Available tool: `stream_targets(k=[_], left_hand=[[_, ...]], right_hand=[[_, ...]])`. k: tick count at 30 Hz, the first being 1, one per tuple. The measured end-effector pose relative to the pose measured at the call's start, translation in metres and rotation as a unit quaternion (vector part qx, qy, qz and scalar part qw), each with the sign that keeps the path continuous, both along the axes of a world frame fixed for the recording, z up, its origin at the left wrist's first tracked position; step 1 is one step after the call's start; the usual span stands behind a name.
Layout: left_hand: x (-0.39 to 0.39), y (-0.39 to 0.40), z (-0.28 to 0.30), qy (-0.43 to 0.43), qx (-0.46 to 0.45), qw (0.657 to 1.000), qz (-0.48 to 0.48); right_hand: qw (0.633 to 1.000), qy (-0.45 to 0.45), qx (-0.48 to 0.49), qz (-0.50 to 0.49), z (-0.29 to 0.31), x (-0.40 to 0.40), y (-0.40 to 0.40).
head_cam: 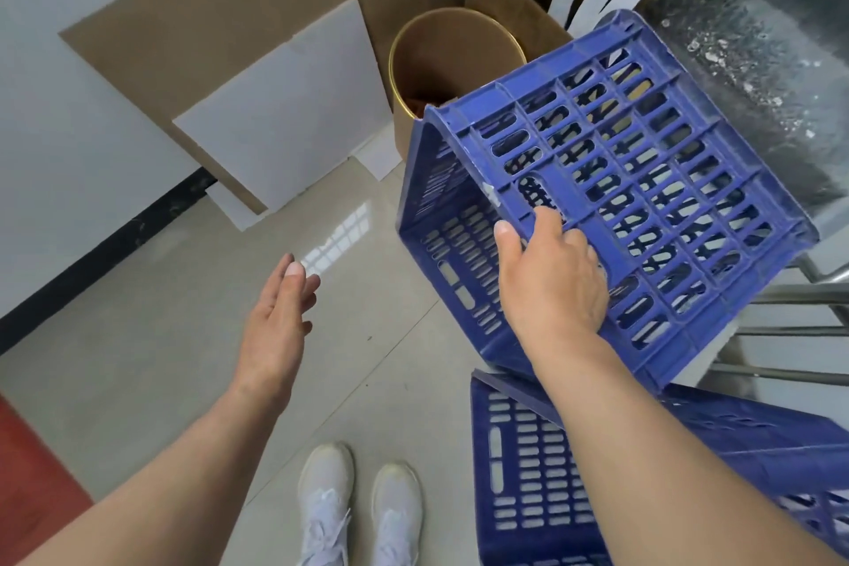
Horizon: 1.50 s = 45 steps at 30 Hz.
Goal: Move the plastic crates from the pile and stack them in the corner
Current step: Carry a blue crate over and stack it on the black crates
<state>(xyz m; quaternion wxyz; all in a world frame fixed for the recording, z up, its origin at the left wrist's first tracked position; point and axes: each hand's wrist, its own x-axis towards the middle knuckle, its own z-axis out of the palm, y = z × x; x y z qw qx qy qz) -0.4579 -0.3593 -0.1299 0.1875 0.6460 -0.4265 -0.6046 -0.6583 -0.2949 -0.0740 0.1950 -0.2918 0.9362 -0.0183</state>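
Observation:
A blue slotted plastic crate (634, 179) hangs tilted in the air at the right, its gridded bottom facing me. My right hand (551, 280) grips its lower edge, fingers curled through a slot. Below it a second blue crate (528, 473) stands at the lower right, partly hidden by my right forearm. My left hand (280, 317) is held out to the left of the lifted crate, fingers straight, touching nothing.
A round cardboard drum (441, 55) and a brown box (510, 0) stand behind the crate. White and brown boards (285, 120) lean on the wall at the left. A metal table (781, 60) with steel legs is at the right. My white shoes (358, 515) stand on the tiled floor.

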Motion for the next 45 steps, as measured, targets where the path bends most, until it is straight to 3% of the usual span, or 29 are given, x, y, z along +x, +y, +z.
stream_targets(k=[8, 17, 20, 23, 28, 34, 45], left_hand=[[0.003, -0.006, -0.032, 0.003, 0.020, 1.000, -0.021], [0.021, -0.023, -0.057, -0.039, 0.056, 0.998, -0.016], [0.041, -0.032, -0.067, -0.097, 0.090, 0.990, 0.040], [0.059, -0.042, -0.069, -0.122, 0.136, 0.979, 0.093], [0.098, -0.050, -0.072, -0.033, 0.194, 0.969, 0.151], [0.140, -0.059, -0.073, -0.029, 0.167, 0.958, 0.232], [0.249, -0.038, -0.021, -0.054, 0.079, 0.940, 0.328]], right_hand=[[0.996, 0.068, -0.063, 0.009, -0.004, -0.008, -0.012], [0.992, 0.070, -0.100, -0.022, 0.059, -0.046, -0.023], [0.988, 0.036, -0.147, -0.023, 0.075, -0.056, -0.022], [0.972, -0.058, -0.208, -0.087, 0.083, -0.058, -0.018], [0.942, -0.178, -0.253, -0.128, 0.084, -0.046, -0.020], [0.939, -0.168, -0.274, -0.121, 0.077, -0.022, -0.036], [0.934, -0.225, -0.263, -0.091, 0.054, 0.048, -0.056]])
